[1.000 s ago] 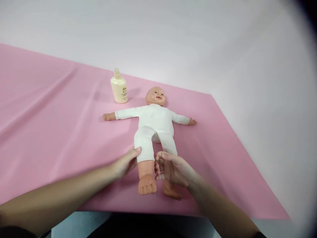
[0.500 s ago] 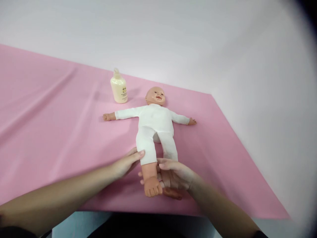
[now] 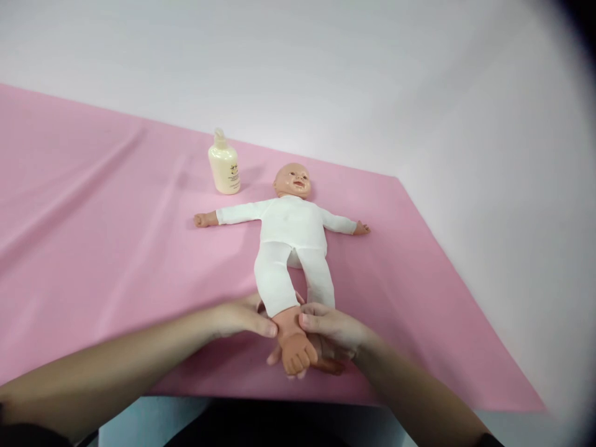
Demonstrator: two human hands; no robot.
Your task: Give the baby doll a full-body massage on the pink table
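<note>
A baby doll (image 3: 293,220) in a white suit lies on its back, arms spread, feet towards me. Its leg on the left side (image 3: 291,323) is raised between my hands. My left hand (image 3: 246,316) wraps that leg from the left, thumb at the ankle and fingers passing behind the lower leg. From the right, my right hand (image 3: 333,329) cups the same ankle and foot, its thumb on the ankle and fingertips showing beneath the foot. The doll's other foot (image 3: 328,365) is partly hidden behind my right hand.
A cream pump bottle (image 3: 226,166) stands upright left of the doll's head. Pink cloth (image 3: 116,248) with a few creases covers the table. Its near edge runs just below my hands, and its right edge slants beyond the doll's arm.
My left hand has slid down from the doll's shin to its ankle. The raised foot has shifted slightly right and turned, and my right thumb now lies on the ankle.
</note>
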